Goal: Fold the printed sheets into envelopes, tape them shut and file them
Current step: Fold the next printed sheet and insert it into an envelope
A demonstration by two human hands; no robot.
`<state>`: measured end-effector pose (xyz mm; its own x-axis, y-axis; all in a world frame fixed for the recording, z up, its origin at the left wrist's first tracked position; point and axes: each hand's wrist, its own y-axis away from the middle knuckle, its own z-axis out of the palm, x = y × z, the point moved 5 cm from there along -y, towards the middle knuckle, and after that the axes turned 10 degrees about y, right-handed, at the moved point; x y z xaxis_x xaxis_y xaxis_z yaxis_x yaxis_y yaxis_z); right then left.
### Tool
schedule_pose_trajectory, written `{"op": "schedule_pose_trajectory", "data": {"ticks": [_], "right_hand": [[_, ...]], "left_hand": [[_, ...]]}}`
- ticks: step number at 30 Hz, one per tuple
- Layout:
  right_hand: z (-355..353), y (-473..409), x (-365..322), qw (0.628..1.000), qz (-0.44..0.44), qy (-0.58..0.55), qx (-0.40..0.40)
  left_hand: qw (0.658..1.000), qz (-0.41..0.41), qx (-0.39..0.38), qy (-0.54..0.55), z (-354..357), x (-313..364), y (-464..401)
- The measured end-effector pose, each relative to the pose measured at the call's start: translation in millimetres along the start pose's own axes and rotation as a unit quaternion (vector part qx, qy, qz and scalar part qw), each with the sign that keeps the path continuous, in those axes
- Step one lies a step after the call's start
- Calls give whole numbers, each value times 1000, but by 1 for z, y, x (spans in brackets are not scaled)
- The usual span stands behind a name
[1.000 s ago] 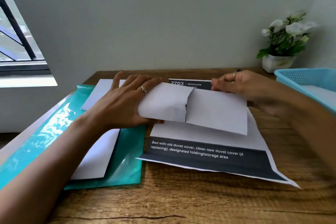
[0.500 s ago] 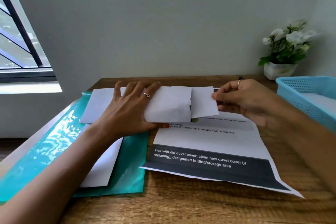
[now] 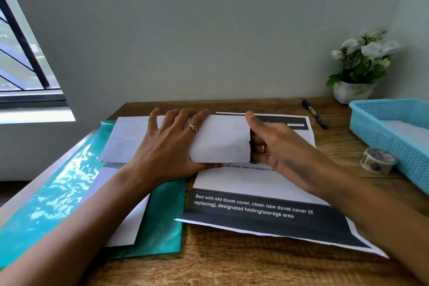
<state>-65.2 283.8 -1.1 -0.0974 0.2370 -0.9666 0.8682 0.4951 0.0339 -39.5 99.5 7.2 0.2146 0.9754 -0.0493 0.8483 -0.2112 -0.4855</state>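
Note:
A white folded sheet (image 3: 220, 140), now a small packet, is held just above the desk at the centre. My left hand (image 3: 167, 146) grips its left end, fingers spread over the top and thumb below. My right hand (image 3: 281, 146) holds its right end, thumb on the upper edge and fingers curled at the side. Under both hands a printed sheet (image 3: 255, 184) with dark bands and white text lies flat on the wooden desk (image 3: 232, 260). A roll of patterned tape (image 3: 377, 160) stands to the right, beside a blue basket (image 3: 394, 144).
A teal folder (image 3: 58, 195) with white sheets (image 3: 130, 139) on it lies at the left. A dark pen (image 3: 314, 114) lies at the back right, near a potted plant (image 3: 357, 69) in the corner. The basket holds white paper.
My right hand has pushed the sheet's right flap leftward over the left flap, so the packet is now narrower. The view has tilted and shows the pen and tape.

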Motion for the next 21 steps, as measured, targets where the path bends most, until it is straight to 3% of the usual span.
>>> {"op": "schedule_pose_trajectory", "data": {"ticks": [4,12,18,21], "right_hand": [[13,8,-6,994,-2,-61,-92],[14,12,-11,988,-3,-89,-126],[2,11,-15,995,-15,-49,-88],[-7,8,-16,998,-28,-48,-21]], "left_hand": [[1000,19,18,16,-1,6,1],[999,26,29,22,-4,9,2],[1000,-5,21,18,-7,-1,1],[999,-30,20,20,-10,-8,2]]}}
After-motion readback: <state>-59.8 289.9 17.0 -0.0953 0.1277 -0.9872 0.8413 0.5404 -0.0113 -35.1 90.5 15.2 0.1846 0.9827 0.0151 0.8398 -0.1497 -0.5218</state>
